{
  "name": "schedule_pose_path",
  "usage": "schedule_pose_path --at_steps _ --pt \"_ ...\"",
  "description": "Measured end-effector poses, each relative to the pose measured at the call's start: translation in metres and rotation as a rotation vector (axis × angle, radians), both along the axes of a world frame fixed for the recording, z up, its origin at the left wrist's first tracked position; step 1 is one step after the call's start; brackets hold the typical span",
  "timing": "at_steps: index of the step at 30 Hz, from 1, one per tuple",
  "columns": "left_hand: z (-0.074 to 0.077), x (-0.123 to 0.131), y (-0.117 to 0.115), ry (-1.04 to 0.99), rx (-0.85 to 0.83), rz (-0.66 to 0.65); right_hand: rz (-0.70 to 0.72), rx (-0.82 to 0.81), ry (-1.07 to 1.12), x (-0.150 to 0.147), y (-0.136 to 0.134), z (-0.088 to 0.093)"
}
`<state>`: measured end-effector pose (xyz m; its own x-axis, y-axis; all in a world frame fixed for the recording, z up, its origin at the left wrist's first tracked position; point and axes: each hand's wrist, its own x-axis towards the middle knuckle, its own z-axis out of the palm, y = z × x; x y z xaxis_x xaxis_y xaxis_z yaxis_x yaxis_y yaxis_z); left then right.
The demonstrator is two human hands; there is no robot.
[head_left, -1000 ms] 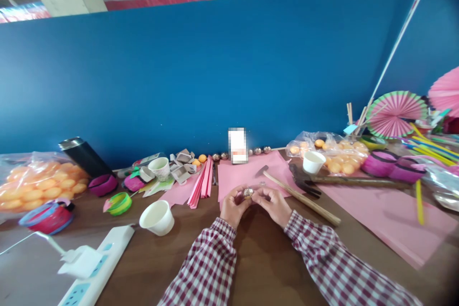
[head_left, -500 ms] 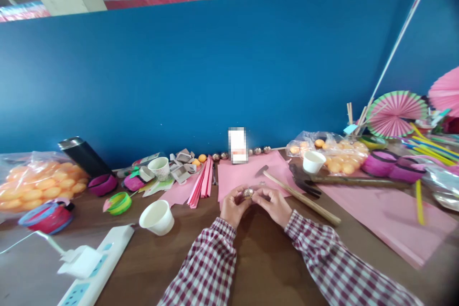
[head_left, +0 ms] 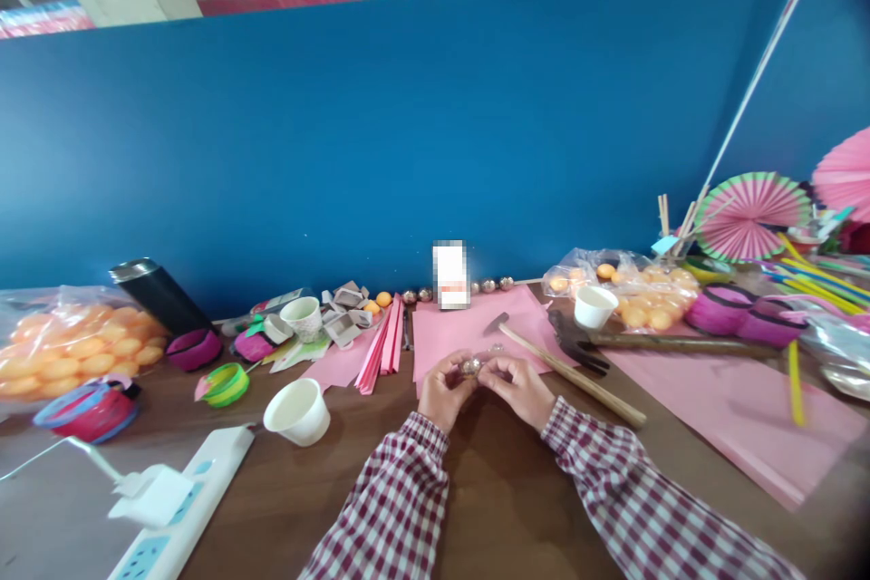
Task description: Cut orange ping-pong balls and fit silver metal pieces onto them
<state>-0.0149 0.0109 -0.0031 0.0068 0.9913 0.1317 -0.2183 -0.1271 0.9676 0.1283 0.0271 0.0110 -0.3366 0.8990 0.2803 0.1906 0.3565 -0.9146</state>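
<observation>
Both my hands meet over the near edge of a pink paper sheet [head_left: 486, 326], their fingers closed around one small shiny silvery ball [head_left: 471, 367]. My left hand [head_left: 445, 391] grips it from the left with thumb and fingers. From the other side, my right hand [head_left: 517, 388] pinches it, and the fingertips partly hide it. Behind, several similar metal balls [head_left: 507, 284] stand in a row along the wall. Close to my right hand lies a hammer with a pale wooden handle [head_left: 577, 376]. A second, darker claw hammer [head_left: 577, 344] rests beyond it.
On the left are a white bowl [head_left: 297, 412], a power strip [head_left: 187, 507], a black flask [head_left: 150, 294] and a bag of orange balls [head_left: 74, 349]. To the right sit a white cup [head_left: 595, 306], purple wristbands [head_left: 721, 308] and a pink fan [head_left: 751, 216]. A blue partition [head_left: 408, 127] closes the back.
</observation>
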Motion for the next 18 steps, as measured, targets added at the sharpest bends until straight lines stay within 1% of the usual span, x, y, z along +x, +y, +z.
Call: schedule_pose_path --at_steps 6,10,15,18 --pt "0.002 0.0012 -0.0015 0.032 0.005 0.018 -0.004 -0.055 0.021 -0.0011 -0.0005 0.0016" --pt "0.002 0.002 -0.0024 0.008 0.034 -0.014 -0.027 -0.076 0.048 -0.0014 -0.0005 0.0012" --pt "0.0029 0.002 -0.0021 0.021 0.059 -0.014 -0.052 -0.063 0.047 -0.0006 0.0006 -0.0025" --pt "0.0016 0.002 -0.0007 0.039 0.074 -0.002 -0.017 -0.097 0.121 -0.0011 0.0024 -0.0069"
